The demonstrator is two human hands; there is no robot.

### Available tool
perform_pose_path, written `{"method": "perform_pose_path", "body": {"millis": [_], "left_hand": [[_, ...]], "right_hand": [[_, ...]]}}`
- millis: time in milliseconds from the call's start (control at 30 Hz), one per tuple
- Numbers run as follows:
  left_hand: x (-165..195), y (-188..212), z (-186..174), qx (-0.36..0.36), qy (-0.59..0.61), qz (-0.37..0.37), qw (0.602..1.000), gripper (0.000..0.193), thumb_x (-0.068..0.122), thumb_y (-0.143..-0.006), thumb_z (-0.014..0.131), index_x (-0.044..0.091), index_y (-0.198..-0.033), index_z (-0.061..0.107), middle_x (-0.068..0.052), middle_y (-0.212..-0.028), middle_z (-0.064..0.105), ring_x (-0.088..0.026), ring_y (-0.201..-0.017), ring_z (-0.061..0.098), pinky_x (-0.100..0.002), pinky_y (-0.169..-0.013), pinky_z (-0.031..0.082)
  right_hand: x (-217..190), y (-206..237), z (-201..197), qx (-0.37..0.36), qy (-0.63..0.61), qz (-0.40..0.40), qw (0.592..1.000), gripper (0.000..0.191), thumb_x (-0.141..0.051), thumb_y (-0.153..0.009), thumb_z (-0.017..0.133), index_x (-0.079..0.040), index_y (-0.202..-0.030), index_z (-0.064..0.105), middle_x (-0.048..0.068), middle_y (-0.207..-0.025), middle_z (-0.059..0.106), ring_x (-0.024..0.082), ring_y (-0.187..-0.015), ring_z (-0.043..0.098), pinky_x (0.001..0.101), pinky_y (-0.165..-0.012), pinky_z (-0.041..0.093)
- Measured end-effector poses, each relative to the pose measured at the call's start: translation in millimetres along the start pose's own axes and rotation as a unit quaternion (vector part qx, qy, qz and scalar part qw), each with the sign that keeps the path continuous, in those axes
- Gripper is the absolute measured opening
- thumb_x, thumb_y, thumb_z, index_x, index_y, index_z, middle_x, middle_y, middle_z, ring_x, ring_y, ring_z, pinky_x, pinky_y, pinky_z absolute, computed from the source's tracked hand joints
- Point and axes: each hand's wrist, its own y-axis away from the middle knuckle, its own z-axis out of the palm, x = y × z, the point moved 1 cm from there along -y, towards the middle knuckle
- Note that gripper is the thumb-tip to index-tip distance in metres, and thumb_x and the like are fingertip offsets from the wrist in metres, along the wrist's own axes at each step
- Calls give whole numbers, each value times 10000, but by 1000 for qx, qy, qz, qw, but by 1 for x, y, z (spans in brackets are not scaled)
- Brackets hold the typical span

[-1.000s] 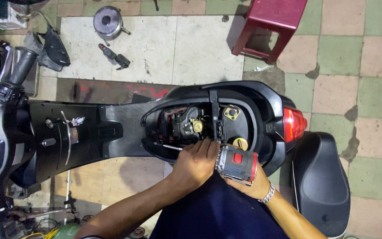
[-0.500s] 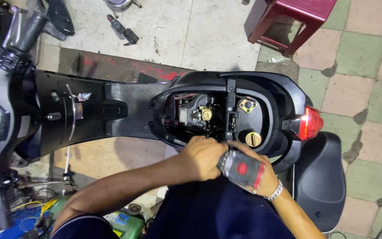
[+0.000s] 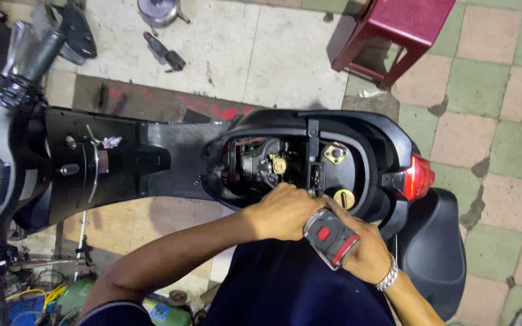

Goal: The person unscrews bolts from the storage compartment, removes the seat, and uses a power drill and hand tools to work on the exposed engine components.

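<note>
I have the power driver (image 3: 331, 237) clenched in my right hand (image 3: 367, 253), its tip at the rim of the scooter's open seat bay (image 3: 291, 163); my left hand (image 3: 282, 211) steadies the nose (fingers curled, grip unclear). Fastener work underway; next needs straight alignment.

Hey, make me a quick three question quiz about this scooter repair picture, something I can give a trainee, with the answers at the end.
1. True or false: the scooter's seat is closed over the engine bay.
2. What does the right hand grip?
A. a grey and red power tool
B. a hammer
C. a paint brush
3. What colour is the stool standing on the tiled floor beyond the scooter?

Key
1. False: it is swung aside, and the bay lies open.
2. A, with the left hand at the tool's front end.
3. Dark red.
</note>
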Motion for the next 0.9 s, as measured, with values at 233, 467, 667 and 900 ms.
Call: {"method": "perform_pose_path", "body": {"millis": [233,467,667,900], "left_hand": [[36,-26,57,191,100,1,977,1037,204,-580,854,126,-1525,431,-199,-1441,481,-405,-1317,519,-548,-1103,472],[34,-55,80,163,379,-14,911,1155,349,-666,881,107,-1603,249,-348,-1653,193,-529,-1479,357,-523,-1168,416],[19,-70,90,182,374,-28,909,1087,383,-723,850,120,-1617,290,-347,-1654,255,-533,-1476,404,-512,-1171,437],[13,-78,88,177,379,-46,907,1033,381,-757,835,143,-1610,303,-348,-1653,259,-531,-1475,406,-506,-1161,441]], "right_hand": [[15,28,-9,23,172,228,958,1030,-80,-626,694,-215,-1589,353,184,-989,762,413,-835,724,467,-749,596],[63,22,8,69,202,317,924,897,-150,-693,726,-228,-1530,412,225,-960,746,431,-896,714,510,-731,577],[66,4,7,52,180,347,919,846,-238,-721,739,-225,-1501,414,222,-989,746,442,-890,713,524,-715,577],[68,-8,5,43,178,363,914,795,-277,-753,715,-217,-1490,423,224,-959,753,440,-881,721,526,-726,582]]}}
